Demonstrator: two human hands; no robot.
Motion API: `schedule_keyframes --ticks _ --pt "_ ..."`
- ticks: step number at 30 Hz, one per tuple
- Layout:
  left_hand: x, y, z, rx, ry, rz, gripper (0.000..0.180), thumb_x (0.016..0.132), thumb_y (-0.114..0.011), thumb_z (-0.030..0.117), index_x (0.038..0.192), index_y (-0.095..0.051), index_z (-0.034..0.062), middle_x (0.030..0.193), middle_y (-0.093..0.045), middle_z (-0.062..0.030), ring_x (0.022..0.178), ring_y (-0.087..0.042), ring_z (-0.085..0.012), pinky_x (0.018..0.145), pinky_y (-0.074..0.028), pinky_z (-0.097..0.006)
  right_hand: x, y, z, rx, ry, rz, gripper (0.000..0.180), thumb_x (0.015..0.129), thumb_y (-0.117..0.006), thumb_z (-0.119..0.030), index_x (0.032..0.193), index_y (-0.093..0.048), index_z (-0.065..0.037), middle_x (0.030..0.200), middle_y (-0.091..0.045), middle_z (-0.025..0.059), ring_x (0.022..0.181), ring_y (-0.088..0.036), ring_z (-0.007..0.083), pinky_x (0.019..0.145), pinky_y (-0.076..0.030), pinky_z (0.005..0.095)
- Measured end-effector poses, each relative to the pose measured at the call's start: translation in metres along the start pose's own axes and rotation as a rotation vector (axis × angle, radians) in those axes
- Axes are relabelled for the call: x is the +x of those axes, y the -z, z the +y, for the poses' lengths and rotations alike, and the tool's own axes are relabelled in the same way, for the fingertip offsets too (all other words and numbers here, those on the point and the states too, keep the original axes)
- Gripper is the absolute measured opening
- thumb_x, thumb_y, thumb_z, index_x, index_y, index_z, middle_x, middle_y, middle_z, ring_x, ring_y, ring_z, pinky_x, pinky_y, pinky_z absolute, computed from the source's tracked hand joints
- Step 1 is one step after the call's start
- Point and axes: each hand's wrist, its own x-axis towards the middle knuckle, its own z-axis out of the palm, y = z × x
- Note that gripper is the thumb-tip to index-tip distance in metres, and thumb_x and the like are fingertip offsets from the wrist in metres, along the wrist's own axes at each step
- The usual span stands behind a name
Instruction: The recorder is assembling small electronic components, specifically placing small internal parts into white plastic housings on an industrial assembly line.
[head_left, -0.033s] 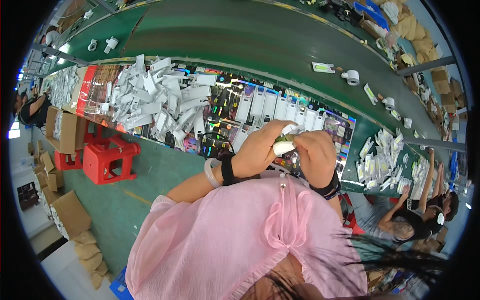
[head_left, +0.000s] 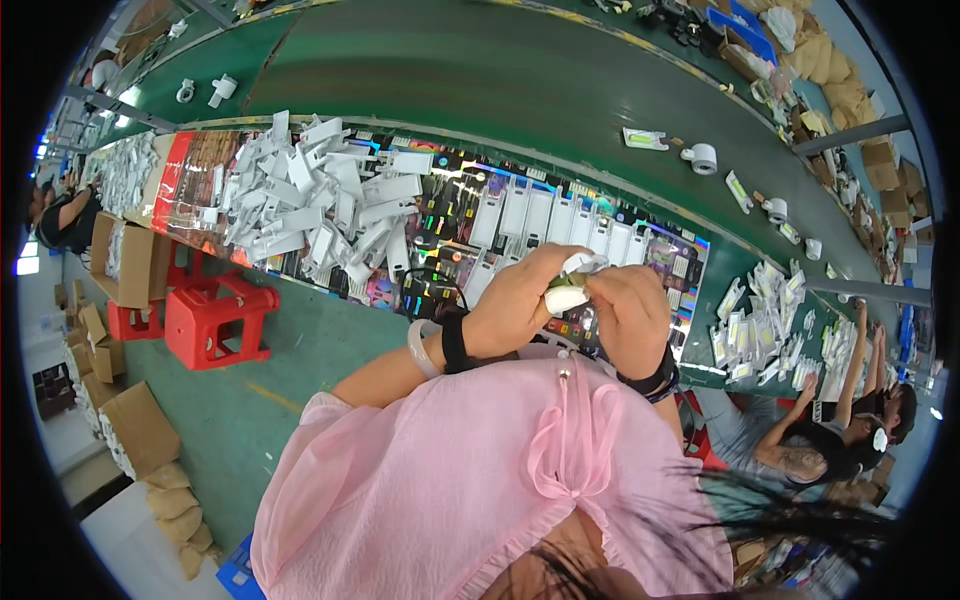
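Note:
My left hand [head_left: 512,308] and my right hand [head_left: 632,318] meet in front of my chest, above the table's near edge. Fingers of both are closed around a small white piece [head_left: 566,298] with a greenish part, mostly hidden by the fingers, so its kind is unclear. Just beyond my hands, white rectangular plastic housings [head_left: 538,213] lie side by side in a row on shiny printed sheets [head_left: 450,205]. To the left, a large heap of similar white housings [head_left: 310,205] covers the table.
Beyond the table runs a green conveyor belt [head_left: 450,70] carrying a white roll [head_left: 699,158] and scattered white parts. At right lies a pile of white-and-yellow pieces [head_left: 755,325], near a co-worker [head_left: 800,440]. Red stools [head_left: 215,320] and a cardboard box [head_left: 135,265] stand at left.

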Motion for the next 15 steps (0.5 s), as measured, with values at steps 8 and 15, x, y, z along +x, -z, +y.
schedule_keyframes --ticks 8,15 --pt "0.0003 0.0005 0.0022 0.013 0.025 -0.02 0.042 0.093 -0.059 0.016 0.131 -0.05 0.003 0.12 -0.059 -0.0196 0.108 -0.059 -0.038 0.089 -0.048 -0.042 -0.0012 0.0012 0.0013 0.014 0.007 -0.01 0.027 0.069 -0.072 0.005 0.094 -0.065 -0.003 0.089 -0.065 0.0102 0.075 -0.061 0.0298 0.067 -0.049 0.0386" --pt "0.0018 -0.0021 -0.0008 0.0 0.001 0.044 0.035 0.094 -0.06 0.017 0.126 -0.055 0.0051 0.117 -0.063 -0.0162 0.105 -0.062 -0.0347 0.089 -0.049 -0.04 0.0015 0.0005 -0.0009 -0.003 0.005 -0.004 0.027 0.069 -0.072 0.006 0.094 -0.065 -0.002 0.089 -0.065 0.0114 0.076 -0.061 0.0301 0.068 -0.049 0.0385"
